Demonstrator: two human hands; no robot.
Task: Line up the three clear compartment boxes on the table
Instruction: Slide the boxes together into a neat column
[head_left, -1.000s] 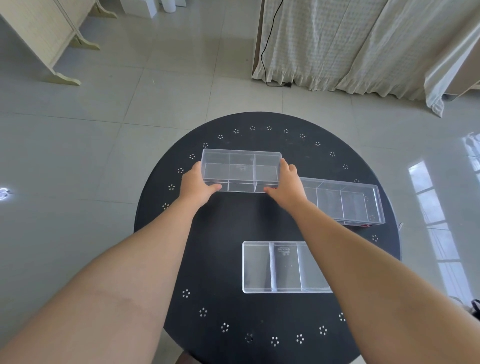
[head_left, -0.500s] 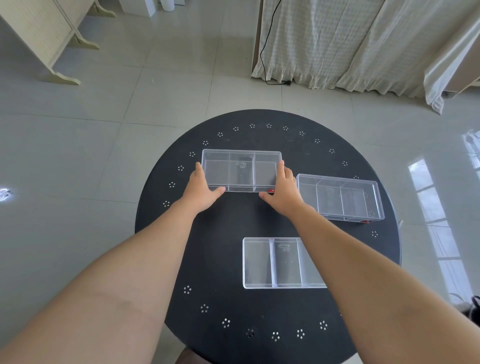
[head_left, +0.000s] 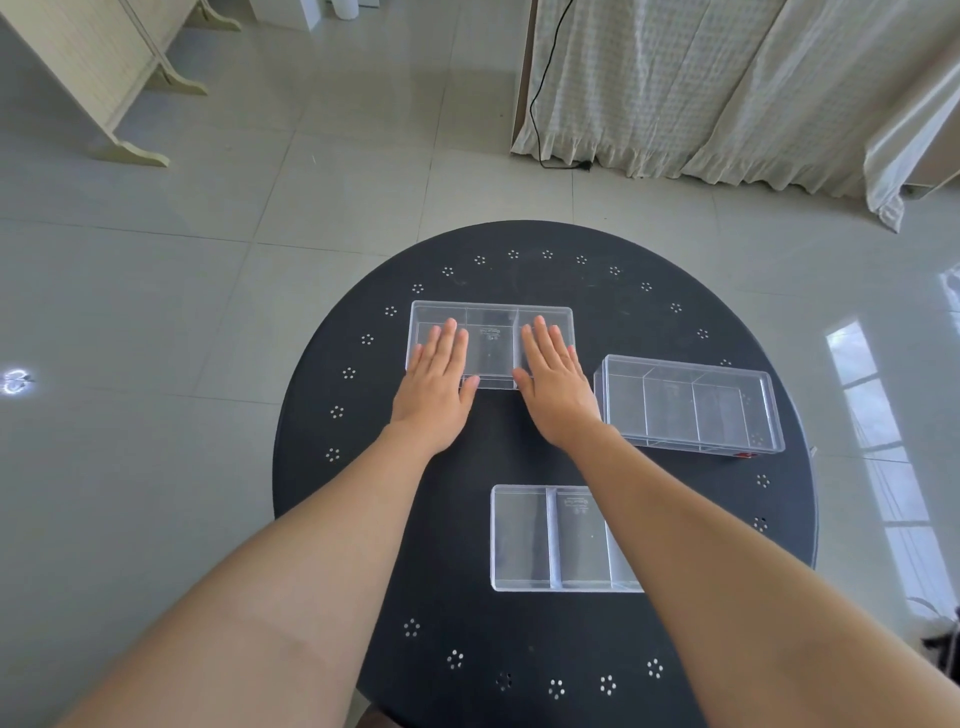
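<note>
Left hand (head_left: 434, 395) and right hand (head_left: 558, 389) lie flat, fingers (head_left: 447, 338) spread and gripping nothing, over the far box (head_left: 491, 325) on the round tabletop (head_left: 519, 452); right box (head_left: 688, 405) sits askew, near box (head_left: 540, 538) apart; a careless push could skid the slick plastic further out of line.

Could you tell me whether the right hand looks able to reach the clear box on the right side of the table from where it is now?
Probably yes. The right hand lies flat, open, beside the right box, with only bare black table between them.
</note>
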